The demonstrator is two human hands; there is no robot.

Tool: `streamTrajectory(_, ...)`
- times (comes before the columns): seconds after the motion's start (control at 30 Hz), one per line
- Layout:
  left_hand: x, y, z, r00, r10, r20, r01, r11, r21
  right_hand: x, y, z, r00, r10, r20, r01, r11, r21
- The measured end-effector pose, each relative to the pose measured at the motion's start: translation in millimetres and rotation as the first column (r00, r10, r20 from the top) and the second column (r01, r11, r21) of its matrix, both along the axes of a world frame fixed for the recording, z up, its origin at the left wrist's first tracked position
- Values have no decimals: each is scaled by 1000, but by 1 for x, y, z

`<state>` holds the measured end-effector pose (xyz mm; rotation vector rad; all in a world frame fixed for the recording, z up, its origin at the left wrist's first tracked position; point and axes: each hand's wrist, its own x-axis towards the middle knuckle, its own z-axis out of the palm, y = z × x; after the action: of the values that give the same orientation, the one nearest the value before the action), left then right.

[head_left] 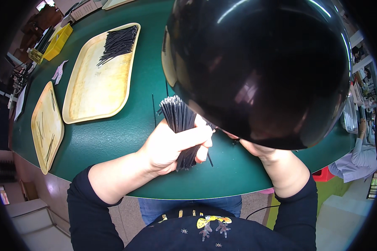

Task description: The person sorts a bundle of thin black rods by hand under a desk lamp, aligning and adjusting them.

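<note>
My left hand [165,144] is wrapped round a thick bundle of thin black sticks [179,115], perhaps cut wires, whose far ends look silvery. The bundle stands tilted over the green table, its lower ends showing below my fingers. Close on its right is my right hand [262,149], mostly covered by a large glossy black dome [259,71]. Only the wrist and the edge of that hand show, so its fingers and anything in them are hidden. A few loose black sticks [153,109] lie on the table just left of the bundle.
A large cream tray [81,100] holds a pile of black sticks [119,42] at its far end. Nearer left, a smaller tray [40,142] carries several loose ones. Beyond stands a yellow bin [58,42]. The dome overhangs the right half of the green table [109,144]. Another person [360,159] sits at far right.
</note>
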<state>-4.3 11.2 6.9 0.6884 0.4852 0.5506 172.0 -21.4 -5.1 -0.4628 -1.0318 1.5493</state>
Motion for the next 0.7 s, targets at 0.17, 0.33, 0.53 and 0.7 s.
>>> streamTrajectory(0.17,0,-1,-8,997,-61,39,62,998,-16,0,3,0,965,183,-189,-199,978,-69)
streamTrajectory(0.33,5,-6,-11,997,38,-69,-19,968,248,-2,5,-2,859,342,-382,-405,909,-95)
streamTrajectory(0.53,-4,0,-9,932,321,-169,10,443,897,-9,-12,-22,910,-356,214,384,917,-107)
streamTrajectory(0.7,5,-2,-18,958,223,-181,-78,809,583,-7,-7,-57,423,-430,798,330,893,306)
